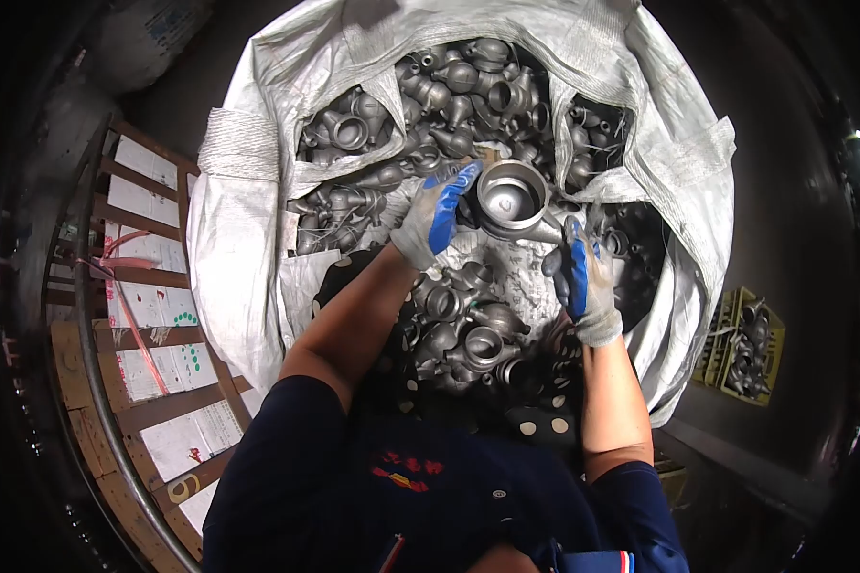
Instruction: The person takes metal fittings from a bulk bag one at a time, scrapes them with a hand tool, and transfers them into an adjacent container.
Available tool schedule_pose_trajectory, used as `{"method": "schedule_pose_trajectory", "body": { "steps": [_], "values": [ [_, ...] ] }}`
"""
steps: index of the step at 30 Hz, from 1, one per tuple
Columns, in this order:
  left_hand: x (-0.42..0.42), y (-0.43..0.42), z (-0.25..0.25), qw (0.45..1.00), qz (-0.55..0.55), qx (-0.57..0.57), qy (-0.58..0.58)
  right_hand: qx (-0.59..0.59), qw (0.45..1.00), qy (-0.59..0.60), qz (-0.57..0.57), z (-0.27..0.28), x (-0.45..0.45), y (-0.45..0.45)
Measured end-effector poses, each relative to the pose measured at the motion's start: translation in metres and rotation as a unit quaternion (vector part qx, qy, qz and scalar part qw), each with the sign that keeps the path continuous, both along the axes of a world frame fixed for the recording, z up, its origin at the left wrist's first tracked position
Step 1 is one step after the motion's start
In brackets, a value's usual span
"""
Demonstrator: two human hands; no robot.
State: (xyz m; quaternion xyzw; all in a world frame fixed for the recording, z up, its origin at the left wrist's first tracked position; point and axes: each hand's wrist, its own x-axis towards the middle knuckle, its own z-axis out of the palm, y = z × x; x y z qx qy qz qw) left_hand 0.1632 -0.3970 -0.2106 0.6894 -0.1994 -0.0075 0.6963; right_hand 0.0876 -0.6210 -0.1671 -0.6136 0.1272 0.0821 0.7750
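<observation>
A grey cast-metal housing [534, 222] with a wide round mouth is held up over the white bag [234, 220]. My left hand [438, 215], in a grey and blue work glove, is closed on its left side. My right hand [591, 285], gloved alike, is just below and right of the housing's narrow end, fingers stretched upward and apart from the dark thumb. Whether its fingertips touch the housing I cannot tell. Several similar castings [483, 346] are piled close to my body, below the held one. More castings [459, 81] fill the far side of the bag.
White straps [564, 134] cross the castings in the bag. To the left is a wooden pallet [139, 334] with white sheets and a metal bar [91, 315]. A yellow crate [772, 358] with dark metal parts stands on the floor at right.
</observation>
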Motion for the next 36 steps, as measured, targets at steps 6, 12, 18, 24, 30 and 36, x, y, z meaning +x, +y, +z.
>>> {"method": "schedule_pose_trajectory", "body": {
  "steps": [6,12,18,24,30,36],
  "values": [
    [-0.040,0.051,0.070,0.840,0.152,0.310,-0.419,0.047,0.991,-0.006,0.124,0.000,-0.013,0.023],
    [-0.124,0.171,0.167,0.909,0.417,-0.010,-0.019,0.085,0.976,-0.046,0.194,0.001,-0.013,0.020],
    [-0.211,0.375,0.244,0.752,0.642,-0.066,-0.129,0.079,0.974,-0.054,0.206,0.005,-0.018,0.032],
    [-0.313,0.538,0.256,0.439,0.878,0.189,0.022,0.049,0.970,-0.062,0.229,-0.001,-0.019,0.041],
    [-0.248,0.448,0.229,0.711,0.668,-0.203,-0.079,0.077,0.972,-0.027,0.222,-0.003,-0.014,0.050],
    [-0.083,0.227,0.135,0.934,0.349,-0.066,0.029,-0.003,0.969,-0.044,0.243,-0.021,-0.003,0.058]
  ]
}}
